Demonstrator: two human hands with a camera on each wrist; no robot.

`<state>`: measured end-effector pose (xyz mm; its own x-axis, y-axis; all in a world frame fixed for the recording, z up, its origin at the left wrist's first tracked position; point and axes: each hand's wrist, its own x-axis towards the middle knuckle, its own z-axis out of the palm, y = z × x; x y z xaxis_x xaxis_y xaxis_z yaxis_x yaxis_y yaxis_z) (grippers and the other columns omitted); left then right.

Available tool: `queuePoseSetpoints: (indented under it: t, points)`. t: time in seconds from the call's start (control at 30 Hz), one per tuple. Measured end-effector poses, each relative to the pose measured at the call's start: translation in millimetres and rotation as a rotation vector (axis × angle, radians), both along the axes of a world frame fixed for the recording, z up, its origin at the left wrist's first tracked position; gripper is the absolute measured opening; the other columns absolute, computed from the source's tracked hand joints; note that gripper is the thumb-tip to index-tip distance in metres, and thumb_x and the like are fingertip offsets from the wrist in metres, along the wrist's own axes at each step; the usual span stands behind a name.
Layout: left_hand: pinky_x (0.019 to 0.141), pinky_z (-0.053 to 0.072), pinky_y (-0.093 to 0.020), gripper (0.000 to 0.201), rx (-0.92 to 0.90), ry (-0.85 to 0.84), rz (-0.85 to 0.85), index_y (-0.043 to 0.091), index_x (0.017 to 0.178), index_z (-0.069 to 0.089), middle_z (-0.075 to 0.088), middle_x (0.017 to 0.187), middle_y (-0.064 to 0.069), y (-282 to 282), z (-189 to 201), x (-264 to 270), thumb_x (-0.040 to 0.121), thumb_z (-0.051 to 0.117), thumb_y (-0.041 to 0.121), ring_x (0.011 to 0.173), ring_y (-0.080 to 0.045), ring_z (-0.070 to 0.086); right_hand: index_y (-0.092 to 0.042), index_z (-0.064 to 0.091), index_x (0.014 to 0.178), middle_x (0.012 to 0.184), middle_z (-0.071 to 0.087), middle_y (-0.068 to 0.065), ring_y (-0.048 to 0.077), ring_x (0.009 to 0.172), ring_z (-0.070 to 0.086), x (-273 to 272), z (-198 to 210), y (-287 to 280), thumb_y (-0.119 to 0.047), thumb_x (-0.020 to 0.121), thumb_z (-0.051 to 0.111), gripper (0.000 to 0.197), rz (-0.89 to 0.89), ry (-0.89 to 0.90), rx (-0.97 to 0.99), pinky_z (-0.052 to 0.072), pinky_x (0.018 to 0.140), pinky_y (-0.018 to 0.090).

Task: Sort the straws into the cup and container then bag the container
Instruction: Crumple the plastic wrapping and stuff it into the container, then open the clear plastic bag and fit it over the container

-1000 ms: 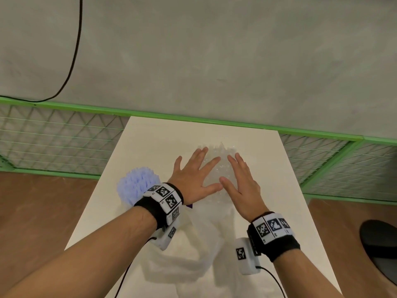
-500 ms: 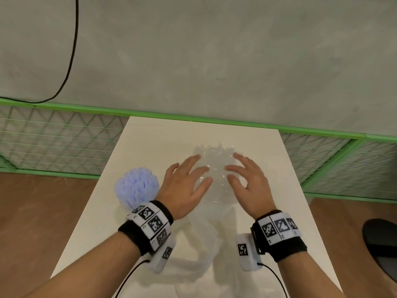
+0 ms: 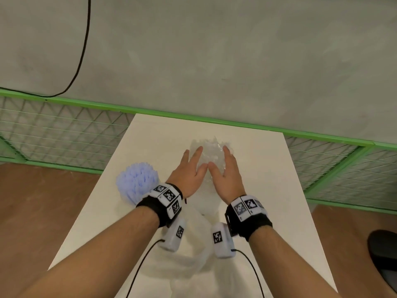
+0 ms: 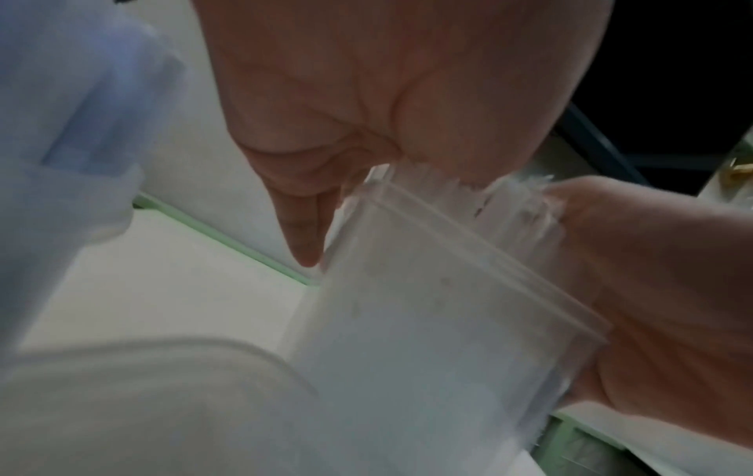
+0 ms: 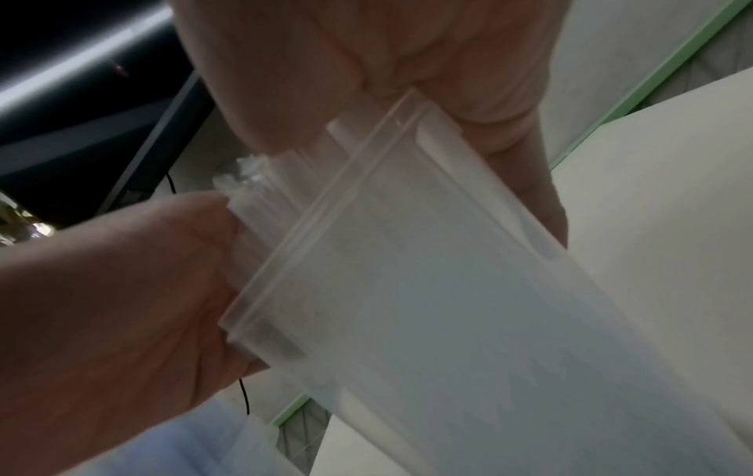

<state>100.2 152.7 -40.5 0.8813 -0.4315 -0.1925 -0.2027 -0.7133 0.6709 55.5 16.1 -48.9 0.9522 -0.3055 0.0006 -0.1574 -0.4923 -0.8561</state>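
Counter (image 3: 150,147): matte white, rectangular; grey wall, green mesh fence behind. Container (image 4: 428,322): clear, square-rimmed, centre counter, clear straws (image 3: 211,151) upright inside. Left hand (image 3: 189,175), right hand (image 3: 225,179): grip apart, flat palms pressing straw tips. Blue straws (image 3: 137,179): bundled, left.

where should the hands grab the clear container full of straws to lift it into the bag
Grip the clear container by its two flat side walls just below the rim, coming in from left and right. The clear straws stick out above the rim, so a top grip would likely crush them. The bag lies nearer the person.

Both flat hands, left hand (image 3: 189,173) and right hand (image 3: 227,175), press clear straws (image 3: 211,150).
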Motion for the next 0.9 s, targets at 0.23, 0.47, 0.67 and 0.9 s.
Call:
queuePoseSetpoints:
  t: [0.23,0.47,0.67,0.9]
  points:
    - [0.115,0.022,-0.036,0.065,-0.062,-0.077,0.068,0.041,0.152,0.004,0.01,0.162,-0.002,25.4,12.0,-17.6,0.096,0.031,0.061,0.144,-0.019,0.027,-0.035,0.015,0.154,0.163,0.013,-0.012,0.008,0.149,0.011,-8.7,6.1,-19.4,-0.054,0.099,0.041,0.063,0.034,-0.065,0.211,0.016,0.12,0.036]
    - [0.082,0.052,-0.038,0.022,0.126,-0.366,0.08,0.023,0.103,0.065,0.052,0.115,-0.005,105.4,-6.7,-109.1,0.084,0.056,0.03,0.087,-0.027,0.056,-0.021,0.064,0.094,0.101,0.066,0.012,0.021,0.072,0.064,-96.1,-29.6,-31.0,-0.013,0.092,0.062,0.008,-0.119,0.194,0.223,0.047,0.061,0.025]
    - [0.09,0.043,-0.028,0.015,0.104,-0.057,0.271,0.027,0.101,0.069,0.055,0.125,-0.001,132.3,-47.0,-127.4,0.086,0.066,0.025,0.105,-0.025,0.059,-0.013,0.068,0.107,0.102,0.071,0.013,0.023,0.072,0.07,-126.9,-43.2,5.3,-0.024,0.094,0.064,0.017,0.119,0.515,0.462,0.056,0.071,0.033]
    - [0.07,0.04,-0.023,0.03,-0.06,0.08,0.245,0.033,0.075,0.066,0.057,0.085,0.005,140.9,-29.3,-113.9,0.081,0.059,0.004,0.079,-0.015,0.055,-0.015,0.06,0.072,0.07,0.062,-0.001,0.018,0.054,0.062,-126.8,-18.1,33.3,-0.002,0.078,0.067,0.016,0.037,0.306,-0.082,0.05,0.052,0.025]
